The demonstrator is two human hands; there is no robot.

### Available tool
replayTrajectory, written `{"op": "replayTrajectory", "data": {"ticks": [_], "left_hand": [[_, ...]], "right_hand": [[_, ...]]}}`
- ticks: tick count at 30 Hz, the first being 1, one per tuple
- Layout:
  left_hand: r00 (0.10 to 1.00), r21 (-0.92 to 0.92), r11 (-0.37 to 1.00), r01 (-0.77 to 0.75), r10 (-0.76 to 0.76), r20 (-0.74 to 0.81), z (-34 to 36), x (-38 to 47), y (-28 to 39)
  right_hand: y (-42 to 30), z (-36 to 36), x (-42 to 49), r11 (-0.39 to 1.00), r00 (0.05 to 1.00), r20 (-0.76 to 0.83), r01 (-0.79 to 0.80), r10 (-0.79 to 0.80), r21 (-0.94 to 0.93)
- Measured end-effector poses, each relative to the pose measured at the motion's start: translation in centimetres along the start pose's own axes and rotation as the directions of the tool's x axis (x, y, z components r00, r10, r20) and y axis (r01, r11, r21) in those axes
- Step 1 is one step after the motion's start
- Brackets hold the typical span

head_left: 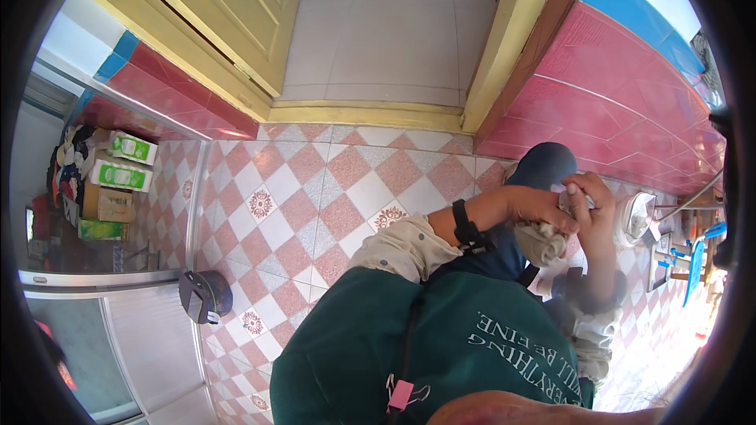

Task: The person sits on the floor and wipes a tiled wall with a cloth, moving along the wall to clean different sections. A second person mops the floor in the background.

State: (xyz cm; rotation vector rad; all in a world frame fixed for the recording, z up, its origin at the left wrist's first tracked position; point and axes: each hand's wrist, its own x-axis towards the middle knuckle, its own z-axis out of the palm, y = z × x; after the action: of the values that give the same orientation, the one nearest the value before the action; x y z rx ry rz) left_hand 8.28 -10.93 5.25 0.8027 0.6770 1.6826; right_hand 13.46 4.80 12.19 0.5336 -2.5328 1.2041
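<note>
Both hands are close together at the right, over a dark blue trouser leg. My left hand [540, 208], on the arm with a black wrist strap, grips a crumpled off-white cloth [540, 246] that bunches out below it. Against it, my right hand [598, 206] has its fingers curled over the upper part of the same whitish bundle. How far each hand's fingers wrap round the cloth is partly hidden. Beige sleeves are pushed up both forearms, and a dark green apron [366, 336] with white lettering and a pink binder clip [401, 395] covers the body.
Ahead, a yellow door [254, 12] stands ajar above a raised yellow sill [366, 115]. A pink tiled wall [596, 94] is at the right, near a lined white bucket [635, 221] and a blue chair [697, 265]. A dark bin [215, 294] and stacked packages [121, 176] are at the left.
</note>
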Motion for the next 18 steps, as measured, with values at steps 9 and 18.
{"op": "replayTrajectory", "data": {"ticks": [9,18], "left_hand": [[0.926,0.001,0.961,-0.275,0.265,-0.267,-2.0,-2.2,-0.7],[0.496,0.211,0.763,-0.611,0.577,-0.649,-4.4,-1.3,4.4]], "right_hand": [[1.8,2.7,0.7,0.919,0.959,0.013,-0.277,0.285,0.279],[7.1,3.8,1.3,0.624,0.867,0.269,-0.49,0.419,0.608]]}}
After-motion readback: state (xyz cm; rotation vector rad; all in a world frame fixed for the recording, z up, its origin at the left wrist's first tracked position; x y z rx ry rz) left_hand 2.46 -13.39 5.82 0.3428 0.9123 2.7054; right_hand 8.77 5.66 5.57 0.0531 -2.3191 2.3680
